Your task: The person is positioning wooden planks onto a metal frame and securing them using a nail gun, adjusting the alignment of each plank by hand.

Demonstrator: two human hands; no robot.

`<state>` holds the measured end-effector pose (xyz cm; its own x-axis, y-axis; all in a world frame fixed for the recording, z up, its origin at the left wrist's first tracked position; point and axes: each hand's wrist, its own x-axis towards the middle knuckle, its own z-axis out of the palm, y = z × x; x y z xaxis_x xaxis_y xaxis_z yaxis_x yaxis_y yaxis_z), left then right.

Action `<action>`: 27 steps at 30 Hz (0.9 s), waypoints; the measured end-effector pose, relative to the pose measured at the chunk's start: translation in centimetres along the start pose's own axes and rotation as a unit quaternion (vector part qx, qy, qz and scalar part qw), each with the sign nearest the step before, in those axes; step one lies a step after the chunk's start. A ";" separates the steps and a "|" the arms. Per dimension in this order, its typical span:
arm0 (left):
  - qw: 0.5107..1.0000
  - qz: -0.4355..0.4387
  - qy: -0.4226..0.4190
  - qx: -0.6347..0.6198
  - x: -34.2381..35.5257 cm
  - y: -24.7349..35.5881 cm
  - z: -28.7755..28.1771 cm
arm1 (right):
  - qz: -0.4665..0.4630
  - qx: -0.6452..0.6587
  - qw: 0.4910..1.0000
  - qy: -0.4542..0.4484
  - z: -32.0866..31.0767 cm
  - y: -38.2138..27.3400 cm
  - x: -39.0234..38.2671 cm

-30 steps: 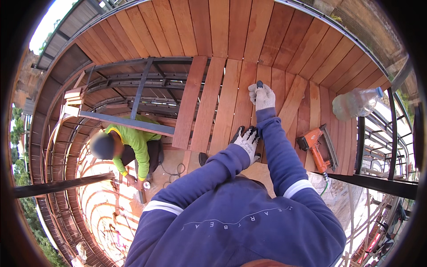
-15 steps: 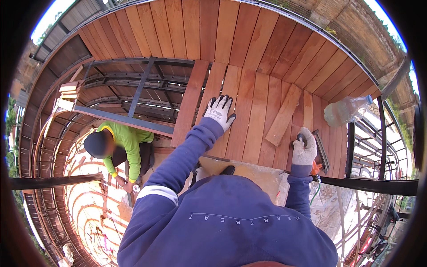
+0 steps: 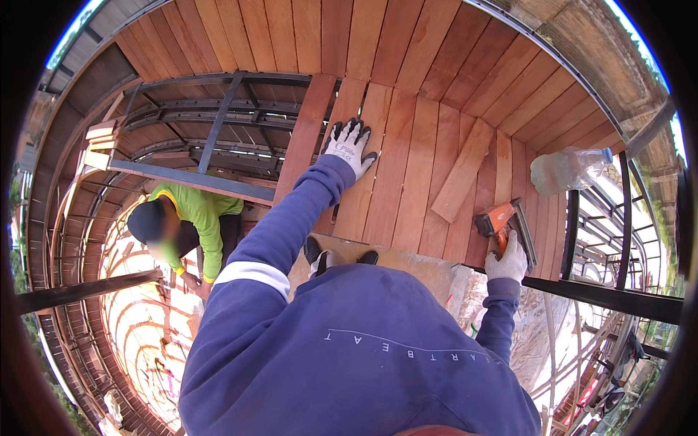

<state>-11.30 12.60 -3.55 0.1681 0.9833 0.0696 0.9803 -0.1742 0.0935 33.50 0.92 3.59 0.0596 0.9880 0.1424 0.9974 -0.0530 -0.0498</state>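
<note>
My left hand (image 3: 349,147), in a white glove with dark fingertips, presses flat on the reddish wooden planks (image 3: 389,163), its fingers spread. Beside it, to the left, one darker plank (image 3: 309,134) lies over the edge of the open metal frame. On the right, my gloved right hand (image 3: 509,261) is wrapped around the handle of an orange nail gun (image 3: 498,219), whose long dark magazine points away over the boards. A short loose board (image 3: 463,174) lies askew on the planks, between my hands and beyond the nail gun.
A large clear plastic bottle (image 3: 567,171) lies at the right. Dark metal beams (image 3: 222,123) with gaps stand open at the left. There a co-worker in a green top (image 3: 196,211) crouches below, near stacked wood offcuts (image 3: 105,138). A black rail (image 3: 603,296) crosses at the right.
My right hand has come back and now grips the nail gun's handle, its orange body in plain view over the boards. My left hand stays flat on the planks. The co-worker leans lower.
</note>
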 end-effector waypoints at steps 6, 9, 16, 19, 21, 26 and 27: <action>1.000 -0.008 0.005 -0.013 0.0 -0.3 0.3 | -0.009 -0.027 0.999 0.015 1.8 0.8 1.4; 1.000 -0.009 -0.003 -0.014 0.1 -0.5 0.3 | -0.005 -0.027 1.000 -0.009 1.9 0.7 2.1; 1.000 -0.008 -0.016 -0.026 0.0 -0.4 -0.2 | 0.044 -0.047 0.993 -0.094 -0.5 -0.6 4.8; 0.999 -0.010 -0.021 -0.040 0.2 -0.6 0.1 | 0.076 -0.011 0.994 -0.077 -2.7 -1.7 6.3; 0.999 -0.004 -0.030 -0.045 0.3 -0.6 0.1 | 0.074 0.037 0.994 -0.064 -5.4 -3.4 6.8; 0.998 0.006 -0.028 -0.058 0.3 -0.6 -0.3 | 0.025 0.178 0.979 -0.092 -10.9 -7.5 8.6; 0.998 0.005 -0.022 -0.060 0.2 -0.7 -0.1 | 0.045 0.218 0.967 -0.127 -12.8 -10.0 9.1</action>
<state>-11.99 12.96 -3.48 0.1847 0.9824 0.0276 0.9593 -0.1863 0.2122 24.55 8.56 18.04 0.0779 0.9889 -0.1268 0.8728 -0.1291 -0.4706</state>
